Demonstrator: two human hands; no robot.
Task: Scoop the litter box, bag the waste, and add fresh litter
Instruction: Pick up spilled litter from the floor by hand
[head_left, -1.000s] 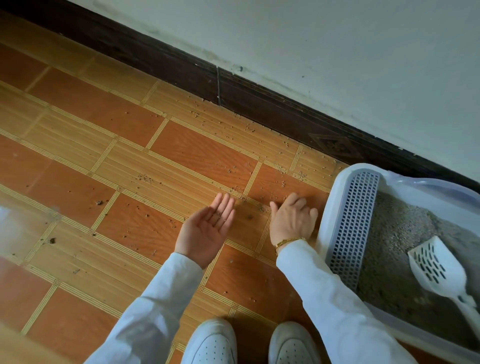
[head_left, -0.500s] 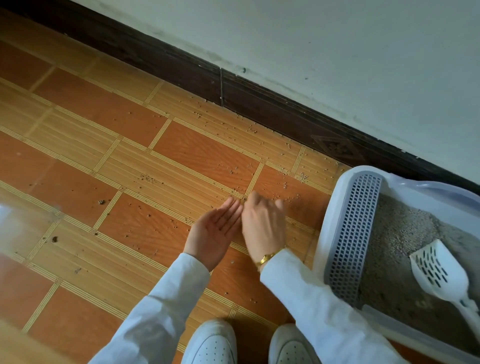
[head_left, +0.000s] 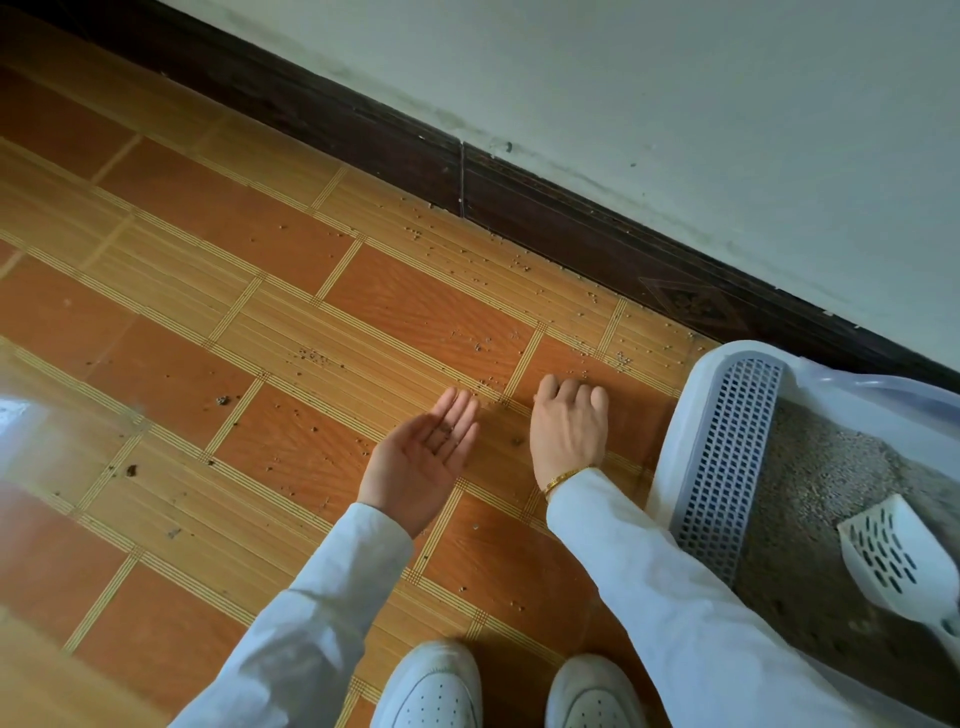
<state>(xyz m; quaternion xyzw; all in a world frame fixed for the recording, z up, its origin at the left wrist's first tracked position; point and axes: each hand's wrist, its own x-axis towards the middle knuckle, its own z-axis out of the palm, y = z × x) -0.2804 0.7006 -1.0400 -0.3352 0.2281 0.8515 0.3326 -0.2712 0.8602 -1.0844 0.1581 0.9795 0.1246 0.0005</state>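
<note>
Left hand (head_left: 423, 457) palm up, fingers straight, litter grains (head_left: 441, 434) on it. Right hand (head_left: 569, 426) palm down, fingers curled on floor (head_left: 182, 291). Scoop (head_left: 883, 561) lies in litter box (head_left: 727, 467), head toward skirting.

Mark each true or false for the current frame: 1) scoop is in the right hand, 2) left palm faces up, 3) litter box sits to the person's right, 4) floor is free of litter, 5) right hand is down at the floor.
1) Scoop in the right hand: false. The scoop lies in the litter box, and the right hand is not touching it.
2) Left palm faces up: true. The left hand is open with a few grains on it.
3) Litter box to the person's right: true.
4) Floor free of litter: false. Loose grains are scattered across the floor up to the baseboard.
5) Right hand down at the floor: true, fingers curled at the grains.
</note>
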